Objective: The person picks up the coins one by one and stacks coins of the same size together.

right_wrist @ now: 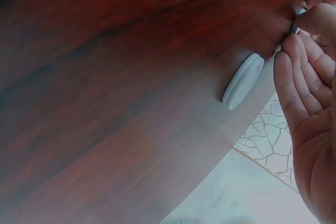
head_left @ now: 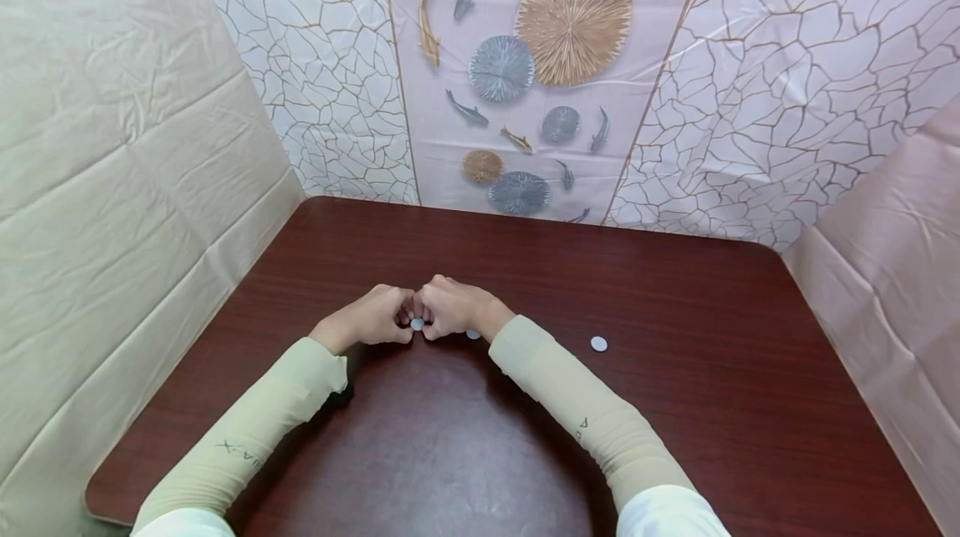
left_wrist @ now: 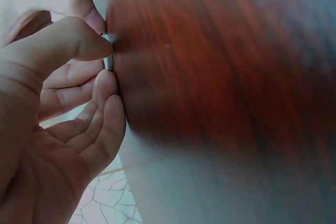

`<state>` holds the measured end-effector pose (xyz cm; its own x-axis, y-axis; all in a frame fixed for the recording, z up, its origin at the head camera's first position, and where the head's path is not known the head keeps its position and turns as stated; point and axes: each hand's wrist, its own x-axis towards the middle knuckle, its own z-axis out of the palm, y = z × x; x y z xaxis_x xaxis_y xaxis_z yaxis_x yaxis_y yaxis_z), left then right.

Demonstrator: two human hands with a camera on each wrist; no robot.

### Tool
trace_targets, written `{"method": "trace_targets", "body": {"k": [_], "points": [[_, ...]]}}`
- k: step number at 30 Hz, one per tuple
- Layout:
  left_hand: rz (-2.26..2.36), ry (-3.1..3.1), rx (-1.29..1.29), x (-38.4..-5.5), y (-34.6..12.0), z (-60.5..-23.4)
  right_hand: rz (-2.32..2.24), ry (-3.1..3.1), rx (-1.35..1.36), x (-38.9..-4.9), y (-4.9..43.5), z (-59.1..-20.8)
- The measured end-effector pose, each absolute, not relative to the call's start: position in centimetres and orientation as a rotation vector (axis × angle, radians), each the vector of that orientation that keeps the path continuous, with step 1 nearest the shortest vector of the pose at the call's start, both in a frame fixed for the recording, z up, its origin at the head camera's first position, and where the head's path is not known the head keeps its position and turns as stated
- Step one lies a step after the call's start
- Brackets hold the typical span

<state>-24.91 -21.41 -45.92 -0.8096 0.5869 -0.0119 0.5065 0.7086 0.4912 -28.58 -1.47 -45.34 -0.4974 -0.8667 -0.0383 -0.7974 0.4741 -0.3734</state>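
A small round white disc lies at the tabletop between both hands, which meet fingertip to fingertip around it. My left hand pinches its left side with thumb and curled fingers; in the left wrist view only a thin edge of the disc shows. From the other side, my right hand pinches it too, thumb toward me and fingers behind. Partly covered by the right wrist is a second white disc. It appears in the right wrist view as a flat disc with a rimmed edge, lying on the table.
A third white disc lies farther right on the dark red-brown wooden table. Patterned cloth hangs along the table's far edge, and plain pale cloth stands at the left side.
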Motion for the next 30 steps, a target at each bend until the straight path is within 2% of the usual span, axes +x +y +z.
{"method": "trace_targets", "body": {"k": [16,30], "points": [[0.738,2.695,0.838,-25.2,-21.8,-45.9,-0.435,2.484,-1.395,-28.1,0.0,-44.0],[0.66,2.725,0.807,-24.2,-24.0,-44.4,-0.357,2.736,-1.389,-25.9,10.5,-38.9]]}}
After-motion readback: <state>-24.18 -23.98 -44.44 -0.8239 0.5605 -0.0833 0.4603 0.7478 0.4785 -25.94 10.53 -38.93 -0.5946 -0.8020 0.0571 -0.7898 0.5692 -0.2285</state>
